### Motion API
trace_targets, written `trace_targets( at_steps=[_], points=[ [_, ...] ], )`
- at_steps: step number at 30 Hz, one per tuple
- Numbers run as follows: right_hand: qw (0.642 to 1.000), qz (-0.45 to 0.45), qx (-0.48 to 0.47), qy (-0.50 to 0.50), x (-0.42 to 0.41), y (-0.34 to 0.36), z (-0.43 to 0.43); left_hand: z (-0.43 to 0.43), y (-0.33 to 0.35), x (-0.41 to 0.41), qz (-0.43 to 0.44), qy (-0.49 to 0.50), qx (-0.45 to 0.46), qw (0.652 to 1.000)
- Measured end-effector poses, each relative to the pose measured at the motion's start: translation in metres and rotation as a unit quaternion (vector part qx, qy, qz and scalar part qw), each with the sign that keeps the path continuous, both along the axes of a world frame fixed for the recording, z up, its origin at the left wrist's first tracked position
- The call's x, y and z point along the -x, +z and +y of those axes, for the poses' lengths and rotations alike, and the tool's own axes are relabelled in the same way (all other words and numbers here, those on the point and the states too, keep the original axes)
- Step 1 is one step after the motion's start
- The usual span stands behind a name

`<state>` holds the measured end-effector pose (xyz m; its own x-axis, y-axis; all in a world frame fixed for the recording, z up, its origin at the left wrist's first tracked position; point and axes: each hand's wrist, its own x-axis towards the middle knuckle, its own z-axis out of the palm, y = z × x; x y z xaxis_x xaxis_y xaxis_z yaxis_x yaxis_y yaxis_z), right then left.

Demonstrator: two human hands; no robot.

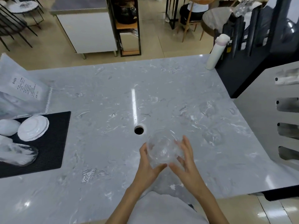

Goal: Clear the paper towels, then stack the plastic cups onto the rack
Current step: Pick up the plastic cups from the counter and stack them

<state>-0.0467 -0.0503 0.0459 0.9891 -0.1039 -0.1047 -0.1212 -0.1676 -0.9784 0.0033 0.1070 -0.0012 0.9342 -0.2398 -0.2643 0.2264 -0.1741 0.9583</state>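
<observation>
Both hands are up over the near middle of the grey marble-patterned counter [103, 97], cradling a clear plastic cup [163, 149] between them. The left hand [148, 165] cups it from the near left, thumb up along the rim side and fingers [159, 167] curled under the base; the right hand [186, 160] presses in from the right, fingers [181, 143] spread loosely over the far wall of the cup, so each hand is closed on it rather than flat. The cup is tipped, its round mouth facing up toward the camera, held just above the counter and just near-right of a small round dark hole [138, 130] in the surface. Far left, a black gridded rubber mat [55, 143] carries white ribbed round plates [33, 128] and a clear, blurred plastic piece [17, 155]. Behind the mat lies a clear plastic bag with a white printed label [26, 88]; the writing is there but too small to read. At the far right edge stands a tall white cylindrical bottle [216, 52], and along the right runs a pale grey slotted rack panel [265, 120].
</observation>
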Motion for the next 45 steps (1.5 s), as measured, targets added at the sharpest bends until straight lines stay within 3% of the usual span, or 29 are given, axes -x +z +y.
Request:
trace_targets(
  at_steps=[3, 7, 10, 12, 14, 17, 18, 20, 23, 27, 29, 32, 35, 39, 42, 45],
  points=[
    [1.000, 0.011, -0.026, -0.001, 0.002, 0.002, -0.006, 0.003, 0.000, 0.001, -0.019, -0.020, -0.023, 0.999],
    [0.986, 0.037, 0.141, 0.083, 0.003, 0.003, -0.011, -0.003, 0.001, 0.001, -0.038, -0.043, -0.052, 0.997],
    [0.982, 0.041, 0.143, 0.115, 0.003, 0.005, -0.028, -0.012, 0.000, 0.005, -0.040, -0.040, -0.055, 0.997],
    [0.982, 0.013, 0.168, 0.088, -0.003, 0.008, -0.055, -0.021, -0.001, 0.006, -0.040, -0.030, -0.060, 0.997],
    [0.961, 0.002, 0.277, -0.006, -0.018, 0.006, -0.096, -0.033, -0.001, 0.008, -0.035, -0.017, -0.065, 0.997],
    [0.881, 0.086, 0.452, -0.108, -0.050, -0.005, -0.172, -0.050, 0.000, 0.008, -0.032, 0.003, -0.066, 0.997],
    [0.872, 0.137, 0.461, -0.090, -0.060, -0.008, -0.196, -0.057, 0.000, 0.008, -0.033, 0.009, -0.066, 0.997],
    [0.888, 0.197, 0.415, -0.018, -0.072, -0.020, -0.230, -0.071, 0.001, 0.009, -0.022, 0.018, -0.067, 0.997],
    [0.936, 0.148, 0.315, 0.045, -0.075, -0.033, -0.246, -0.094, -0.003, 0.012, -0.015, 0.047, -0.078, 0.996],
    [0.963, 0.071, 0.260, 0.015, -0.070, -0.044, -0.242, -0.120, -0.012, 0.020, -0.019, 0.067, -0.101, 0.992],
    [0.970, -0.021, 0.241, 0.009, -0.065, -0.042, -0.239, -0.133, -0.014, 0.024, -0.021, 0.064, -0.098, 0.993],
    [0.937, -0.170, 0.296, 0.068, -0.063, -0.022, -0.240, -0.156, -0.011, 0.021, -0.028, 0.032, -0.100, 0.994],
    [0.856, -0.261, 0.426, 0.135, -0.069, 0.004, -0.250, -0.181, -0.010, 0.011, -0.043, 0.013, -0.087, 0.995],
    [0.854, -0.224, 0.435, 0.178, -0.075, 0.037, -0.263, -0.218, -0.007, -0.006, -0.105, 0.011, -0.096, 0.990],
    [0.805, -0.227, 0.506, 0.212, -0.075, 0.048, -0.267, -0.237, -0.004, -0.009, -0.181, 0.010, -0.137, 0.974],
    [0.788, -0.218, 0.532, 0.219, -0.072, 0.058, -0.269, -0.242, -0.004, -0.004, -0.194, 0.015, -0.129, 0.972]
  ],
)
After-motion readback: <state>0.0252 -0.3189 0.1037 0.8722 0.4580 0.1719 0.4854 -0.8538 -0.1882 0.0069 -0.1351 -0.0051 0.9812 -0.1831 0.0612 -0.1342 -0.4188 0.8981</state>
